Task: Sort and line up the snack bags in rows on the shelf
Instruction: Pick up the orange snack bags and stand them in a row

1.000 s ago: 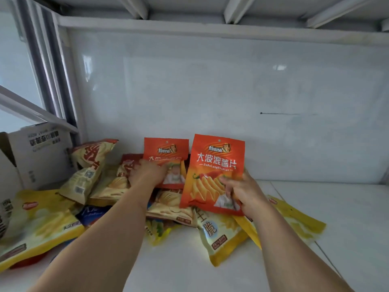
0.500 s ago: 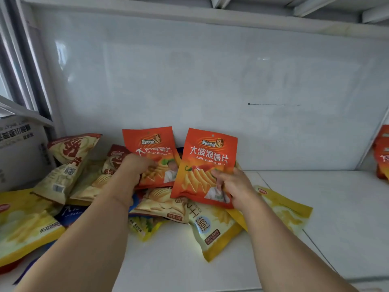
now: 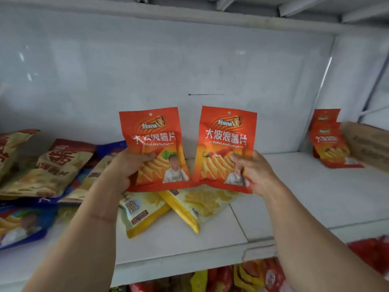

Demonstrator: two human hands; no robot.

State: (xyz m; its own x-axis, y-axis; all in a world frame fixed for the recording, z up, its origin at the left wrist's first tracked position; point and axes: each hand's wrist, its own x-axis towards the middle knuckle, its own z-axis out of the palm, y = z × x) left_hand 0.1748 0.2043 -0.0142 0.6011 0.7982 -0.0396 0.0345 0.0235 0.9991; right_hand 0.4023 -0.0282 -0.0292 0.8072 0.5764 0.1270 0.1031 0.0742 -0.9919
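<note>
- Orange-red and glossy, two matching snack bags are standing upright side by side above the white shelf (image 3: 294,207), their long axes running vertically and their hang-hole tops pointing up toward the shelf above.
- The left hand (image 3: 126,167) is gripping the left orange bag (image 3: 150,144) at its lower left edge, thumb lying across the printed front and fingers curled behind it; this bag is leaning slightly to the left at the top.
- The right hand (image 3: 252,171) is pinching the right orange bag (image 3: 226,144) at its lower right corner, fingertips pressing on the front face; this bag is tilting a little to the right at the top.
- Both bags are facing the camera, print readable and right way up, with their bottom corners nearly touching.
- Two yellow bags (image 3: 189,205) are lying flat on the shelf just beneath the held pair, crossing each other at an angle.
- A heap of tan, red and blue bags (image 3: 52,169) is lying unsorted on the shelf's left part.
- More orange bags (image 3: 328,142) of the same print are leaning upright at the far right, against a cardboard box (image 3: 370,142).
- Packets in red and yellow are showing on the shelf below (image 3: 242,277).
</note>
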